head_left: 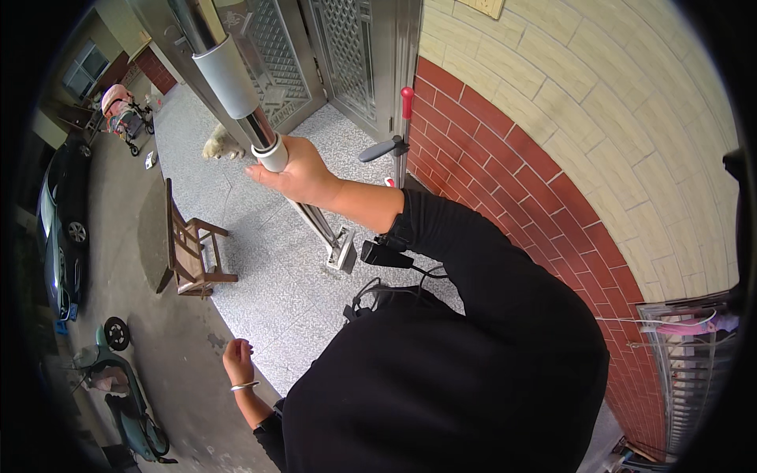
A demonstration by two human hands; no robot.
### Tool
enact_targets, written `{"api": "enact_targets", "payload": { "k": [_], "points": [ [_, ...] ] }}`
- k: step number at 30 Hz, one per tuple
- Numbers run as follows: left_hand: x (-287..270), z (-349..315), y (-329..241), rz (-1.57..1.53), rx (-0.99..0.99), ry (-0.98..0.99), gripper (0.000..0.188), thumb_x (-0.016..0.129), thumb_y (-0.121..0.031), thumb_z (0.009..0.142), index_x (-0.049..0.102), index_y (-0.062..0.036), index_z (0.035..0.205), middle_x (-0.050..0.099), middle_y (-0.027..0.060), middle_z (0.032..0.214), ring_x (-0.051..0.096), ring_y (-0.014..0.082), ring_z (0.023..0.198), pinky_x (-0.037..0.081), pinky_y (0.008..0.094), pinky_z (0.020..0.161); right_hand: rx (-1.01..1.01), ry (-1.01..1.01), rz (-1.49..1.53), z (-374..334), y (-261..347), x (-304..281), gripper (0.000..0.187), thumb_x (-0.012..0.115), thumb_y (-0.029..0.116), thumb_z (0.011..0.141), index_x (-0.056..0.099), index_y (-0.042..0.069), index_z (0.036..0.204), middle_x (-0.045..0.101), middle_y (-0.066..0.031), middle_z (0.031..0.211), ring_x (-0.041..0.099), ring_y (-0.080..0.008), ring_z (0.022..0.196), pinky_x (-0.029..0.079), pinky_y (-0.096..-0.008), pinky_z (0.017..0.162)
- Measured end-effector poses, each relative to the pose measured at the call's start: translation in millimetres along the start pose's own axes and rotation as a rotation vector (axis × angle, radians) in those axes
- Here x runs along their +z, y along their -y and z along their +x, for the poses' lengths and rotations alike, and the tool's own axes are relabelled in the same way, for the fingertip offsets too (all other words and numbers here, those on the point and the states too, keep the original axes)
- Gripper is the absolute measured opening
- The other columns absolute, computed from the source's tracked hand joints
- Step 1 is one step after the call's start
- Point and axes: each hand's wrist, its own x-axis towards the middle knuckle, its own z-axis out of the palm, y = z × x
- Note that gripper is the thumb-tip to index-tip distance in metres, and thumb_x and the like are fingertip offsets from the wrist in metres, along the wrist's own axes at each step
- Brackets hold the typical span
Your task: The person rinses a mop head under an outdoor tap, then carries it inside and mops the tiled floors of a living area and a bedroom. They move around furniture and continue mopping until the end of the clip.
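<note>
At the far left, a glossy dark car (61, 229) with spoked wheels stands on dull grey concrete, and below it is a green scooter (132, 398) with smooth, curved bodywork. Higher up is a pink-hooded stroller (120, 110) on small wheels. Next comes a brown wooden chair (193, 256) with straight legs, a dull, rounded panel (152, 236) just beside it. The left hand (238, 359) hangs low near the edge of the speckled floor (264, 315), a smooth silver bangle (245, 386) around its wrist; its grip is curled inward, and I cannot tell whether anything is inside. Further up, a fluffy whitish animal (221, 146) lies on the same grainy surface. The pole (227, 75) slants down from the top edge, polished metal tube alternating with matte white cylindrical sleeves; the right hand (296, 172) has its grip wrapped firmly around it at the lower white collar. Below, slim metal rods lead to a flat, rectangular head (341, 252) at the floor. Behind stand embossed metal doors (347, 63) with a lattice pattern. Further right, a red-knobbed rod (407, 110) with a rounded grey handle stands beside the wall of red bricks (505, 158) and cream tiles (599, 94).
</note>
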Motion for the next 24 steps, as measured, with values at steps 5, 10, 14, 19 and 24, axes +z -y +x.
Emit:
{"api": "enact_targets", "payload": {
  "k": [5,10,14,19,24],
  "points": [
    [-62.3,190.3,10.5,-0.286,-0.073,0.008,0.015,0.050,-0.011,0.087,0.052,0.0029,0.083,0.055,0.0051,0.072,0.052,0.0100,0.064,0.045,0.0223,0.059,-0.014,0.122,0.079,181.0,-119.9,138.1,0.021,0.067,0.018,0.071,0.054,0.003,0.076,0.058,-0.0079,0.066,0.056,-0.0169,0.061,0.043,-0.0308,0.058],
    [-116.5,442.2,-12.5,-0.640,0.189,-0.016,0.050,0.056,-0.020,0.083,0.033,-0.0021,0.123,0.047,0.0122,0.111,0.049,0.0179,0.099,0.039,0.0318,0.086,-0.028,0.130,0.080,307.7,-258.4,274.5,0.022,0.066,0.019,0.071,0.054,0.002,0.076,0.058,-0.0125,0.065,0.057,-0.0234,0.060,0.044,-0.0317,0.057],
    [-161.1,641.1,-72.5,-0.676,0.544,-0.023,0.059,0.057,-0.026,0.082,0.029,-0.0016,0.128,0.045,0.0148,0.117,0.040,0.0220,0.114,0.028,0.0349,0.097,0.066,0.203,-0.028,395.7,-347.0,363.6,0.021,0.066,0.016,0.070,0.054,0.003,0.081,0.058,-0.0140,0.068,0.060,-0.0287,0.065,0.045,-0.0338,0.058],
    [-183.6,843.0,-120.5,-0.777,0.454,-0.465,0.021,0.057,-0.010,0.082,0.045,-0.0056,0.065,0.042,0.0002,0.047,0.037,0.0059,0.039,0.035,0.0209,0.043,0.021,0.312,-0.135,522.0,-445.7,422.1,0.035,0.066,0.012,0.070,0.045,0.001,0.096,0.055,-0.0188,0.085,0.055,-0.0330,0.081,0.044,-0.0382,0.070],
    [-223.6,1016.1,-108.8,-0.877,0.475,-0.494,0.023,0.060,-0.009,0.080,0.046,-0.0054,0.062,0.040,-0.0010,0.045,0.034,0.0046,0.039,0.025,0.0197,0.037,0.001,0.428,-0.167,647.6,-556.2,463.7,0.033,0.058,0.008,0.074,0.039,0.001,0.101,0.053,-0.0199,0.085,0.054,-0.0371,0.078,0.043,-0.0424,0.068]
  ]
}}
